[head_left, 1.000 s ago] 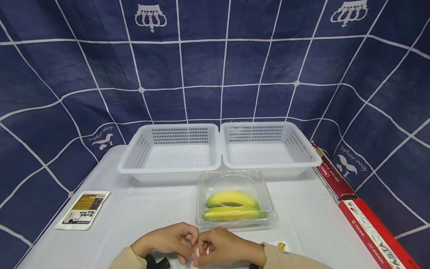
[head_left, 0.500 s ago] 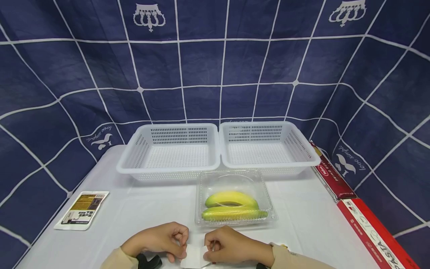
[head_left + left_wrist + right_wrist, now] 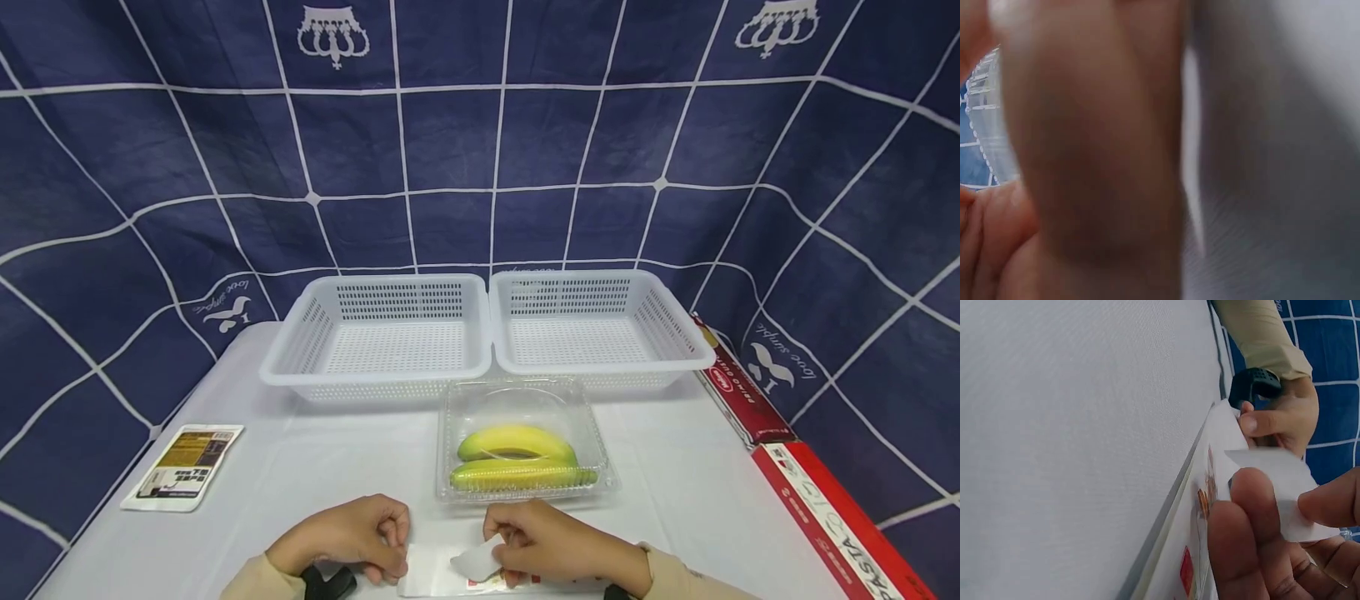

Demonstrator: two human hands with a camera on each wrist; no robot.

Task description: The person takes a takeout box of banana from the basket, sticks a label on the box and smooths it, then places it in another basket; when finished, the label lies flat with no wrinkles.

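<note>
Right hand [image 3: 551, 546] pinches a white peeled sticker flap [image 3: 476, 563] off a flat white printed sheet [image 3: 431, 575] at the white counter's [image 3: 315, 467] near edge; left hand [image 3: 352, 537] pins the sheet's end. Left wrist view: blur only. Right wrist view: the flap [image 3: 1288, 487] curls; a hurried pull could tear it or fold it onto itself.

White sticker sheet [image 3: 431, 575] flat on table, white label [image 3: 476, 562] — corner peeled up
</note>
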